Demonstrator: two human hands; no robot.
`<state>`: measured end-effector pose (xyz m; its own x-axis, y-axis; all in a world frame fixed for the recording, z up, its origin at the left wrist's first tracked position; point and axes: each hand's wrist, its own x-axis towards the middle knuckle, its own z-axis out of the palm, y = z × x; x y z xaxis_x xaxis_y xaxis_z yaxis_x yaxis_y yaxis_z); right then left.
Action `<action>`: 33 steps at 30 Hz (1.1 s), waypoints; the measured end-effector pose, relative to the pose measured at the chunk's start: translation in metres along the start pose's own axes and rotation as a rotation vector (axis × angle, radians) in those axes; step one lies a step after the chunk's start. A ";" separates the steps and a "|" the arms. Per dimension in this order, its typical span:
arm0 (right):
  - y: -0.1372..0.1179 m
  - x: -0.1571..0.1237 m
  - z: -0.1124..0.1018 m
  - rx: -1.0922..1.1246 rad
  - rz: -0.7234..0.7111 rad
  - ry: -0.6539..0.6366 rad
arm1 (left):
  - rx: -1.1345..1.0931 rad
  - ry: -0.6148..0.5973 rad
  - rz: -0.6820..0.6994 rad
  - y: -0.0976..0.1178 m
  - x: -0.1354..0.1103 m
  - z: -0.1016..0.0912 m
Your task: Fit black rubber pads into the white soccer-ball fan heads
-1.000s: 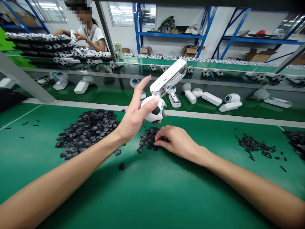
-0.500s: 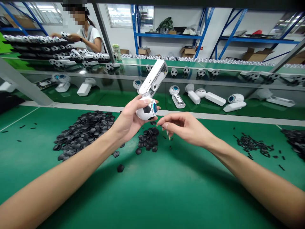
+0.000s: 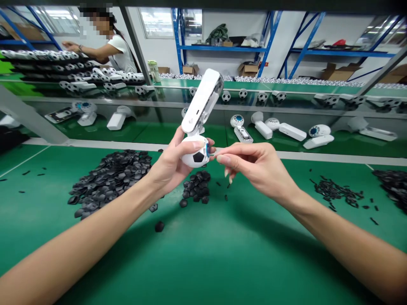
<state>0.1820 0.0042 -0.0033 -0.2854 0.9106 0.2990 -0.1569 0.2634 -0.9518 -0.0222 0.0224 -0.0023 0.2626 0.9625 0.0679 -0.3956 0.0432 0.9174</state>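
Observation:
A white device (image 3: 203, 101) with a long rectangular body and a soccer-ball head (image 3: 190, 160) is upright but leaning right. My left hand (image 3: 171, 163) is closed around the ball head, thumb across its top. One black pentagon patch shows on the ball, and a blue disc is on its right side. My right hand (image 3: 254, 163) is closed in a pinch, fingertips right beside that blue disc; whatever they hold is too small to name. Below the hands lies a small heap of black pentagon pieces (image 3: 196, 186).
Left is a larger pile of black pentagon pieces (image 3: 111, 180); right, small black strips (image 3: 337, 190) and another dark pile (image 3: 392, 186). Similar white devices (image 3: 291, 131) lie on a green conveyor (image 3: 143, 133) beyond the table's edge. A co-worker (image 3: 122, 53) stands behind stacked trays.
My right hand has moved up to the ball head, its fingers now pinched at the blue disc. The device has turned slightly in my left hand. The co-worker's arm now reaches over the trays.

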 end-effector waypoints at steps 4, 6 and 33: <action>-0.005 -0.001 0.000 0.064 0.061 0.015 | 0.067 -0.044 0.045 -0.006 0.000 0.000; -0.007 -0.002 0.000 0.099 0.093 0.011 | 0.123 -0.029 0.073 -0.009 -0.001 0.000; -0.007 -0.009 0.009 0.127 0.162 -0.024 | 0.488 0.078 0.412 -0.019 -0.019 0.007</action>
<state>0.1770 -0.0086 0.0015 -0.3389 0.9295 0.1457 -0.2245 0.0705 -0.9719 -0.0136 0.0016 -0.0181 0.1026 0.8915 0.4412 0.0008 -0.4436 0.8962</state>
